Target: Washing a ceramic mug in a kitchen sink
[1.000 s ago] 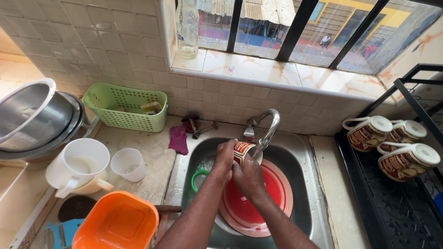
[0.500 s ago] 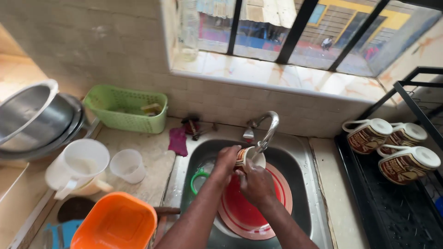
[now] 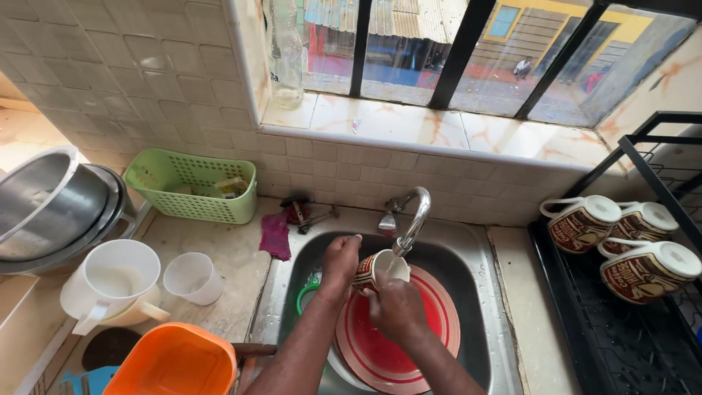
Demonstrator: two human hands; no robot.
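Note:
Both my hands hold a brown and white patterned mug (image 3: 374, 268) under the spout of the curved metal tap (image 3: 412, 219), over the steel sink (image 3: 468, 271). My left hand (image 3: 340, 265) grips the mug's outer side. My right hand (image 3: 395, 307) holds it from below, at the rim. The mug is tilted with its white inside facing the spout. Under my hands a red plate with pale rings (image 3: 431, 322) lies in the sink. A green object (image 3: 307, 294) shows beside my left wrist.
Three matching mugs (image 3: 629, 245) lie on a black drying rack (image 3: 607, 322) at the right. On the left counter stand a white jug (image 3: 113, 285), a small white cup (image 3: 191, 278), an orange container (image 3: 172, 362), steel bowls (image 3: 51, 208) and a green basket (image 3: 191, 186). A magenta cloth (image 3: 276, 235) lies by the sink.
The mug has tipped so its white inside now faces the spout. My hands have shifted slightly around it and stay under the tap.

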